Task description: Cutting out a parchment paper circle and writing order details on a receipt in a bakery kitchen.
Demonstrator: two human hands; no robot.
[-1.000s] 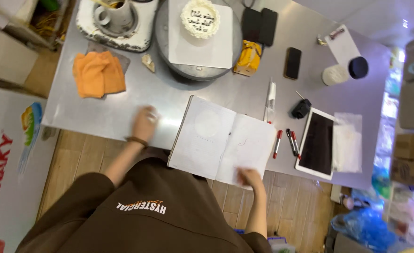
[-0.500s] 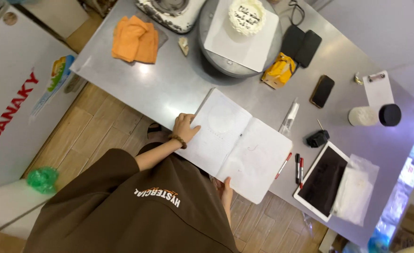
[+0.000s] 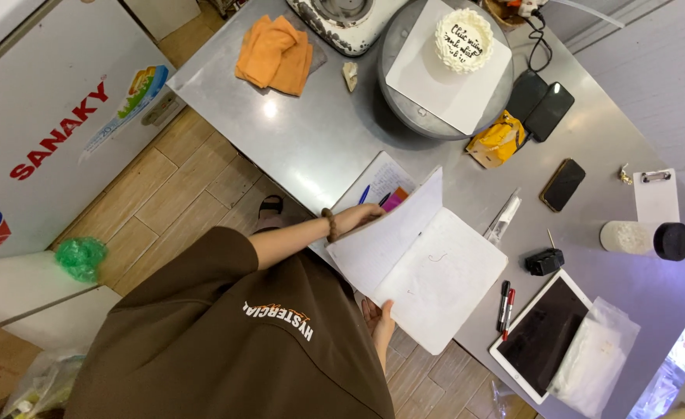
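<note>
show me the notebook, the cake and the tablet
notebook (image 3: 443,279), head view, on its right-hand page
cake (image 3: 463,40), head view, on its iced top
tablet (image 3: 542,335), head view, on its dark screen

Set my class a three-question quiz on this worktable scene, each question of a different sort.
1. True or false: the left hand is lifting a page of the open notebook.
2. What lies between the notebook and the tablet? A. two pens B. a spoon C. scissors
3. Fill in the blank: the folded cloth is ____ in colour.

Key: 1 true; 2 A; 3 orange.
</note>
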